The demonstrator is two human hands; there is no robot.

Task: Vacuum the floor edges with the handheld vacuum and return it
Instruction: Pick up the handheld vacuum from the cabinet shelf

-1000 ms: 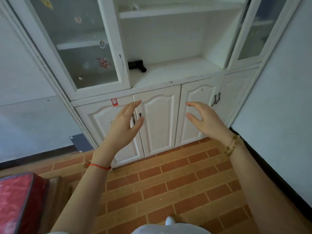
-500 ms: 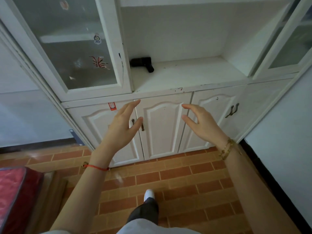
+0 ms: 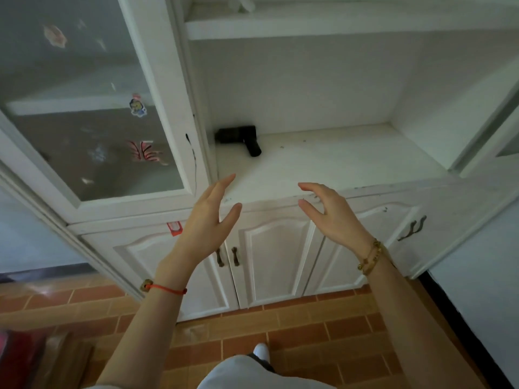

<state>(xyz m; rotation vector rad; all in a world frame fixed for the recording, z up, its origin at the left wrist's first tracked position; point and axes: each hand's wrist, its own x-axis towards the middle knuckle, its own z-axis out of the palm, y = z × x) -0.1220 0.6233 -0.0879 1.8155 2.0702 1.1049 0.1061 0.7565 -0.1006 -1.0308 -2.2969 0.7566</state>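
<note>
Pale fabric of the person's clothing (image 3: 261,373) fills the bottom edge of the view, with a white shoe tip (image 3: 261,350) just beyond it on the orange-brown rectangular floor tiles (image 3: 303,332). At the lower left sits part of a red padded item (image 3: 16,357), cut off by the frame.

Two bare forearms rise from there. The left hand (image 3: 206,220) has a thin red string bracelet (image 3: 165,288) at its wrist; its fingers are extended and loosely spread, thumb apart, holding nothing. The right hand (image 3: 332,217) has a beaded golden bracelet (image 3: 370,256) at its wrist; its fingers are curved in a loose claw, also empty. Both hands hover in the air in front of the white wooden cabinet (image 3: 157,237), near its countertop edge, touching nothing.

Below and behind the hands are the cabinet's lower panelled doors (image 3: 276,254) with dark metal handles (image 3: 227,256), all closed. A small red-and-white sticker (image 3: 174,228) sits on the frame above the left door.

Farther back, the open middle niche has a white, scuffed shelf surface (image 3: 337,161). The black handheld vacuum (image 3: 241,137) lies on that surface in the rear left corner, against the back wall, well apart from both hands. To the left stands a glass-fronted upper door (image 3: 84,122) carrying several small stickers. A higher white shelf (image 3: 309,26) spans the top of the niche.
</note>
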